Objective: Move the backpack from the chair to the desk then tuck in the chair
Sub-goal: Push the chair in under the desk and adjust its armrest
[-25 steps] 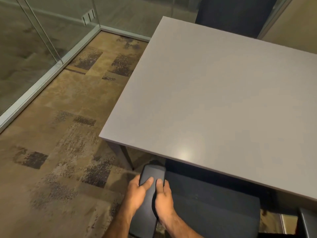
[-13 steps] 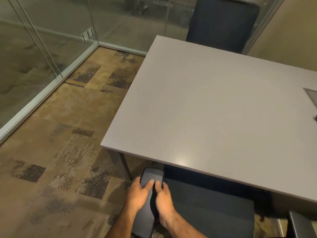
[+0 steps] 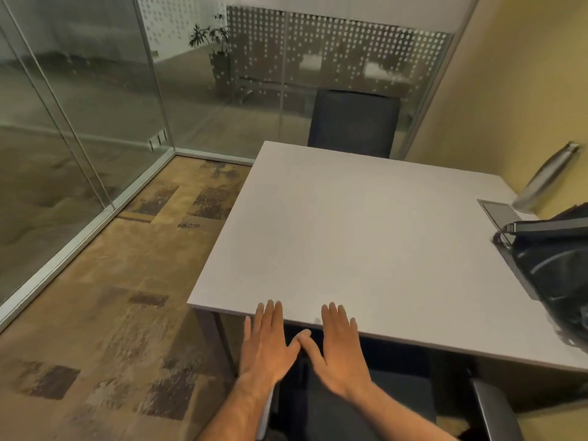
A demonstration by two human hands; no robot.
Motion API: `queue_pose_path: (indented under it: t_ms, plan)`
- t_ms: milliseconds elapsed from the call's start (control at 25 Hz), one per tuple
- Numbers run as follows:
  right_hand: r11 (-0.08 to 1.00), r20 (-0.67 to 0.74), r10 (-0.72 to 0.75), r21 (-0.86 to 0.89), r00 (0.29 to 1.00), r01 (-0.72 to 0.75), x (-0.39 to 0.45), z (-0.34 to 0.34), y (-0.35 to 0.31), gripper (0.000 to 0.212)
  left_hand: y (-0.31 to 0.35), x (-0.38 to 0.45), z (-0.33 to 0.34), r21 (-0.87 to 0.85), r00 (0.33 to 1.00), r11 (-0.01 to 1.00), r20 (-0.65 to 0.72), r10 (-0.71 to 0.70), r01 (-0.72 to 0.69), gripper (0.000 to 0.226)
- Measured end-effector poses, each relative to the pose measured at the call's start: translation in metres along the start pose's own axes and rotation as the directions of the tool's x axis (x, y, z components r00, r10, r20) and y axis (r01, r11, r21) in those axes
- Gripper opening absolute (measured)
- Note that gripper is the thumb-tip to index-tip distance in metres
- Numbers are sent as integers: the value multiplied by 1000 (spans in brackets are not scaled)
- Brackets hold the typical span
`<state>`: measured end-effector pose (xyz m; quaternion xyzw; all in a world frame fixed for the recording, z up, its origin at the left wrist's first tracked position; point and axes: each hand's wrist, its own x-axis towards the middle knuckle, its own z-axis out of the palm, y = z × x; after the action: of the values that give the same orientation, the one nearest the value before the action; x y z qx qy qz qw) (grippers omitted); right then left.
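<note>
Resting flat and open, the left hand (image 3: 269, 343) and right hand (image 3: 339, 348) hover by the smooth grey desk (image 3: 366, 243) edge, thumbs touching. They have let go of the dark chair (image 3: 343, 405) armrest held earlier; a black backpack (image 3: 553, 268) now shows on the desk.

Backpack (image 3: 560, 275) cut off by right edge; chair (image 3: 343, 409) seat mostly hidden under desk (image 3: 366, 237) and forearms.

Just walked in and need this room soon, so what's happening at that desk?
A person is tidying up. The black backpack already lies on the grey desk, at its right edge. The chair in front of them sits partly under the desk's near edge. Both the left hand and the right hand are open and flat, palms down, above the chair with thumbs touching, holding nothing.
</note>
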<state>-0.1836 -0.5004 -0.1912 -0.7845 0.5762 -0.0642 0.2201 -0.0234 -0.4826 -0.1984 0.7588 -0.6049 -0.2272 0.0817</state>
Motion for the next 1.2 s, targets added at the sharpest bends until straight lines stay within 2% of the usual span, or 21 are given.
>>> queue_pose_path:
  t_ms: [80, 160, 360, 440, 720, 880, 1200]
  plan:
    - [989, -47, -19, -145, 999, 12, -11, -30, 13, 95, 17, -7, -18, 126, 996, 990, -43, 75, -69, 113]
    - [974, -82, -14, -225, 997, -5, -26, -56, 27, 102, 36, -15, -36, 198, 988, 974, -84, 130, -111, 115]
    - [963, -148, 58, -251, 987, -94, -66, -109, 52, 105, 83, -42, -69, 263, 970, 949, -116, 211, -175, 126]
    - [965, -162, 61, -243, 985, -100, -84, -126, 58, 106, 101, -56, -78, 303, 962, 933, -126, 241, -194, 122]
    - [979, -229, 34, -187, 973, -78, -163, -170, 67, 108, 152, -133, -81, 297, 947, 928, -160, 278, -222, 140]
    - [985, -244, 12, -164, 970, -54, -212, -182, 73, 111, 167, -186, -70, 276, 952, 934, -139, 272, -227, 134]
    - [982, -148, 28, -180, 989, -55, -310, -175, 74, 102, 170, -280, -55, 217, 939, 923, -68, 338, -317, 125]
